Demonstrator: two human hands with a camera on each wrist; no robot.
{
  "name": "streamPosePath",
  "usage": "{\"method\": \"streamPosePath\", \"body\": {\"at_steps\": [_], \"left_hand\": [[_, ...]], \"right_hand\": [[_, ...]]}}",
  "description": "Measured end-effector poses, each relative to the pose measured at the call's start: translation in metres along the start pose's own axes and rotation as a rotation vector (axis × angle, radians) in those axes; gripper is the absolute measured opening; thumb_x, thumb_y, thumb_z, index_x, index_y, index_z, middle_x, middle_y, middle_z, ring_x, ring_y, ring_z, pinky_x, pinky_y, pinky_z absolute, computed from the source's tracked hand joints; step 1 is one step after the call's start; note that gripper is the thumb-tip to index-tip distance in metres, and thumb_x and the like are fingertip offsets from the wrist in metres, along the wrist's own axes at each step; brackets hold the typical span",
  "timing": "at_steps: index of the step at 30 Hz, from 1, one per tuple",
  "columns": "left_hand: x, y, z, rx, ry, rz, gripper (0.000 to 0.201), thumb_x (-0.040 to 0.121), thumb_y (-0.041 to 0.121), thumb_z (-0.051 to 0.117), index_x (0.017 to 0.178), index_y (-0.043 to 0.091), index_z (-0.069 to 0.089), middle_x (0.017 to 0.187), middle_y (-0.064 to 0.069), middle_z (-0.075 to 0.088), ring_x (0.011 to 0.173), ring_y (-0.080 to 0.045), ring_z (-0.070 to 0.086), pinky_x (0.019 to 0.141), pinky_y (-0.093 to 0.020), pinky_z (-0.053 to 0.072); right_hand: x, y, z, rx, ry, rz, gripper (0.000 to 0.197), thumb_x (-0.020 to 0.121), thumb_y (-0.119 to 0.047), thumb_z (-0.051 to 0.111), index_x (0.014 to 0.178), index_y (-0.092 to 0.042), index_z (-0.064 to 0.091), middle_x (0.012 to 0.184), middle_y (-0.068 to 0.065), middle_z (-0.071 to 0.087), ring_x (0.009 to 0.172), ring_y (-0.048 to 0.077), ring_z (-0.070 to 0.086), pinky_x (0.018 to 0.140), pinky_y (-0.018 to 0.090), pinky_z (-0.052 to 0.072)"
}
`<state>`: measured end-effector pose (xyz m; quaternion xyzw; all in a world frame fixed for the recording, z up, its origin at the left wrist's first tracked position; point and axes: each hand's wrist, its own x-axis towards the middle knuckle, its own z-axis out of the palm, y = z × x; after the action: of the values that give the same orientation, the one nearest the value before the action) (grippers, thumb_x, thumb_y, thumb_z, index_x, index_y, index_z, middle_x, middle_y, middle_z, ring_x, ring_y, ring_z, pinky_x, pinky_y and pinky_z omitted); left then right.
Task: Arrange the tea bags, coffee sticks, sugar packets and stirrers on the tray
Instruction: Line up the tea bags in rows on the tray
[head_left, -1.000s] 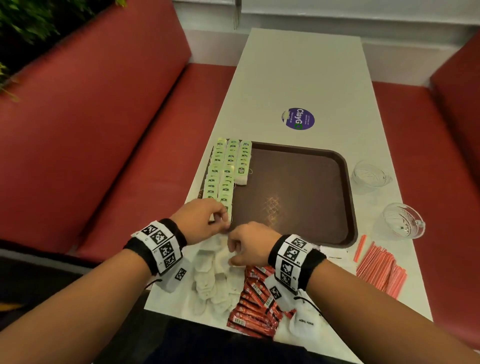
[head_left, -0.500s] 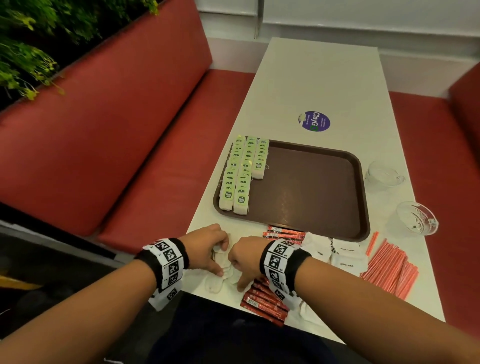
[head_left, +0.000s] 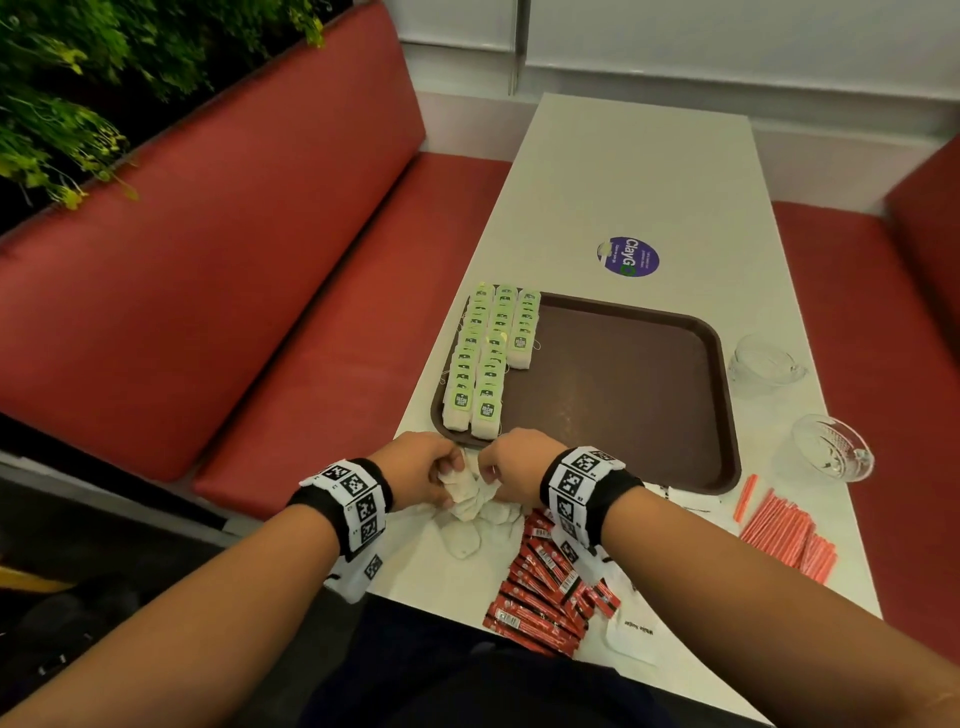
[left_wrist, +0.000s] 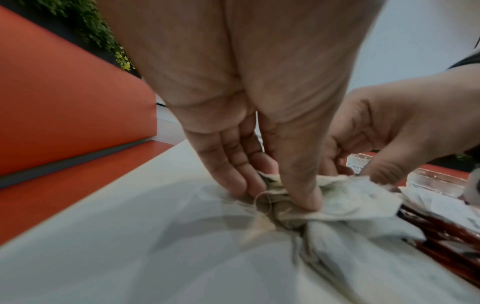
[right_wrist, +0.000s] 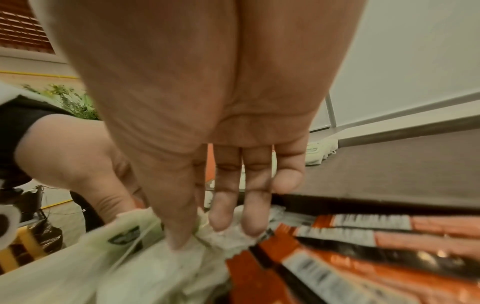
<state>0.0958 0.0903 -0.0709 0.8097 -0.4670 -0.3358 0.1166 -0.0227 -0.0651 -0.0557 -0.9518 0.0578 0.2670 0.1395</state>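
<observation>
café or canteen booth | red padded benches (head_left: 223, 270) | long white table (head_left: 623, 171) | brown serving tray (head_left: 623, 384)

Sugar packets (head_left: 631, 631) partly hidden under the right forearm

The tray (head_left: 675, 332) is lying on the table (head_left: 623, 171), with rows of tea bags (head_left: 485, 358) sitting along its left edge. Loose tea bags (head_left: 470, 512) are lying at the table's near edge, coffee sticks (head_left: 540, 582) are lying to their right, and stirrers (head_left: 784, 530) are lying at the right edge.
</observation>
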Motion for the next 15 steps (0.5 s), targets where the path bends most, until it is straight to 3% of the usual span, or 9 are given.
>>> {"method": "streamPosePath", "body": {"at_steps": [4, 8, 12, 15], "left_hand": [[0.0, -0.002, -0.004, 0.002, 0.05, 0.031, 0.019, 0.084, 0.014, 0.074, 0.1, 0.024, 0.073, 0.092, 0.01, 0.069, 0.083, -0.005, 0.062, 0.077, -0.013, 0.045], [-0.001, 0.002, -0.005, 0.054, 0.111, 0.071, 0.013, 0.087, 0.017, 0.069, 0.094, 0.028, 0.072, 0.099, 0.011, 0.063, 0.086, -0.006, 0.057, 0.083, -0.023, 0.046], [0.002, -0.001, -0.002, 0.118, 0.107, 0.069, 0.036, 0.079, 0.025, 0.077, 0.113, 0.028, 0.066, 0.116, 0.009, 0.051, 0.1, -0.008, 0.051, 0.09, -0.03, 0.047], [0.005, 0.002, -0.002, 0.176, 0.11, 0.076, 0.039, 0.079, 0.021, 0.074, 0.117, 0.025, 0.064, 0.117, 0.005, 0.057, 0.105, -0.015, 0.056, 0.09, -0.028, 0.046]], "right_hand": [[-0.006, 0.004, 0.0, 0.047, 0.073, -0.024, 0.017, 0.089, -0.021, 0.059, 0.102, -0.021, 0.07, 0.103, 0.004, 0.069, 0.095, 0.027, 0.062, 0.085, 0.037, 0.054], [-0.016, 0.01, -0.004, 0.154, 0.173, -0.046, 0.012, 0.087, -0.024, 0.061, 0.095, -0.016, 0.066, 0.094, 0.002, 0.069, 0.087, 0.024, 0.061, 0.074, 0.031, 0.049], [-0.023, 0.015, -0.01, 0.283, 0.21, -0.06, 0.014, 0.085, -0.025, 0.064, 0.083, -0.011, 0.06, 0.085, 0.009, 0.065, 0.073, 0.02, 0.055, 0.062, 0.031, 0.043], [-0.026, 0.019, -0.013, 0.396, 0.239, -0.031, 0.02, 0.084, -0.025, 0.062, 0.086, -0.006, 0.064, 0.084, 0.014, 0.067, 0.073, 0.027, 0.06, 0.065, 0.037, 0.05]]}}
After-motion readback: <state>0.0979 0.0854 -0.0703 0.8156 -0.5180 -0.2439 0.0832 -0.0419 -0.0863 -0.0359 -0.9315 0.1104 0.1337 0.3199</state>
